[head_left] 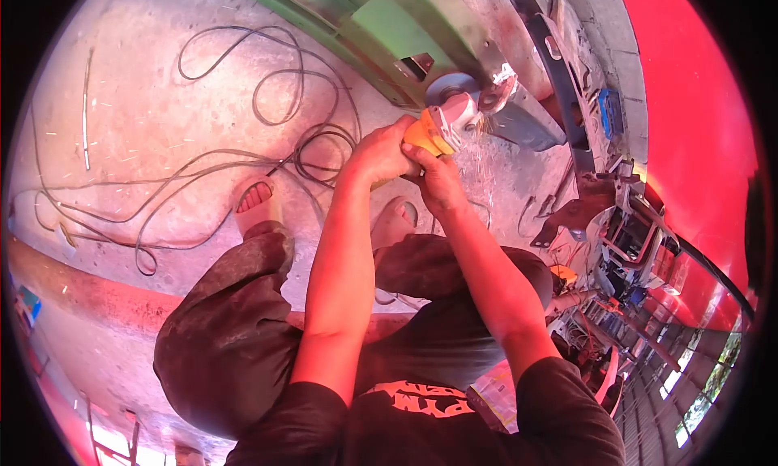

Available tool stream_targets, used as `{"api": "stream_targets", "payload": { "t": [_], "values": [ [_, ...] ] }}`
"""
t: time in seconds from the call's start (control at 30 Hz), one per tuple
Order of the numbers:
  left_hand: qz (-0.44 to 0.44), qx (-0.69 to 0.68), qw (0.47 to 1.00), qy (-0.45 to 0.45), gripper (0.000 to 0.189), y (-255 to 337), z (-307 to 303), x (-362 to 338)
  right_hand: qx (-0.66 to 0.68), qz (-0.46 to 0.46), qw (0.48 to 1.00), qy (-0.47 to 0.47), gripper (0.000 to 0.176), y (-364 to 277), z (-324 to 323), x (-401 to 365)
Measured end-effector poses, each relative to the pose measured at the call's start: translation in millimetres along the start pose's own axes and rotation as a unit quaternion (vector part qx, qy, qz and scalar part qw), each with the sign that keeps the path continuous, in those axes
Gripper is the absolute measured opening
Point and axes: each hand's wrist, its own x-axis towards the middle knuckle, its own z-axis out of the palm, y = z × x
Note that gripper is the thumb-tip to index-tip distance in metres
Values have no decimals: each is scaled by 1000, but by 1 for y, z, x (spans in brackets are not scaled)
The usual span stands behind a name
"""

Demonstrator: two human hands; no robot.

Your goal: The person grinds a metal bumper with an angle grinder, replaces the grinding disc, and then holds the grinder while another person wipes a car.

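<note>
two hands hold one yellow grinder [428, 137], which lies straight out ahead of the person, at the far end of both arms. its long axis slants away and to the right, so the head and the round disc [448, 85] are farthest out, beside the end of a green metal part [377, 28]. the left hand [379, 151] is closed around the body from the left; the right hand [442, 182] is closed on it from the near right side, thumb up against the yellow casing. which hand sits closer to the disc is hard to say, and the disc's exact contact with the metal is probably there but blurred; small sparks [484, 134] show just past the head.

there is no bench here: the grinder is held above a pale concrete floor [121, 85], where a dark cord [279, 73] lies in loose loops left of the hands. a thin rod [87, 109] lies farther left. metal scraps and frames [636, 239] crowd the right, before a large red panel [689, 126].
</note>
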Motion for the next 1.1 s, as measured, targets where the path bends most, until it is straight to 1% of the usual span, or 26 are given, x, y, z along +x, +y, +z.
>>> {"api": "stream_targets", "payload": {
  "t": [0.07,0.17,0.27,0.37,0.47,0.5,0.6,0.63,0.7,0.73,0.77,0.8,0.83,0.9,0.93,1.0,1.03,1.1],
  "values": [
    [-2,-54,999,4,73,-2,1,-1,-9,-4,1000,16,43,-6,8,-3],
    [30,-126,992,-10,71,-9,4,1,-42,-39,998,19,38,-2,8,-1],
    [12,-116,993,-21,71,-11,5,3,-50,-61,996,29,35,1,8,-1],
    [30,-175,984,-30,70,-17,9,7,-71,-61,996,11,40,2,4,0],
    [38,-183,981,-48,70,-27,17,13,-88,-56,994,42,40,5,2,1],
    [48,-191,979,-41,68,-24,19,11,-92,-51,993,46,40,2,4,-2],
    [19,-118,993,-25,65,-17,19,4,-89,-51,993,54,41,4,0,-4],
    [22,-116,993,-20,64,-17,21,3,-75,-59,993,72,39,6,1,-5],
    [5,-135,991,-15,63,-10,30,-3,-59,-29,995,79,41,2,-2,-16],
    [-2,-211,977,-24,62,-18,41,-2,-52,-11,996,69,42,-2,-1,-23],
    [51,-136,989,-13,62,-24,47,-3,-54,4,996,75,43,-8,5,-33],
    [68,-128,989,-1,61,-47,62,7,-57,14,996,72,44,-14,6,-42],
    [57,-134,989,11,58,-34,60,-3,-106,27,992,66,47,-6,-2,-43],
    [25,-103,994,11,56,-16,53,-23,-107,66,991,52,51,-3,-14,-50],
    [16,-101,995,5,56,-8,53,-31,-103,68,991,43,53,-5,-11,-59],
    [3,-132,991,-10,57,-8,58,-38,-93,79,992,32,55,-9,-11,-81],
    [-5,-149,989,-23,58,-14,64,-37,-63,84,994,35,56,-5,-15,-89],
    [13,-145,989,-22,63,-19,89,-40,-2,90,995,36,57,4,-23,-104]
  ]
}}
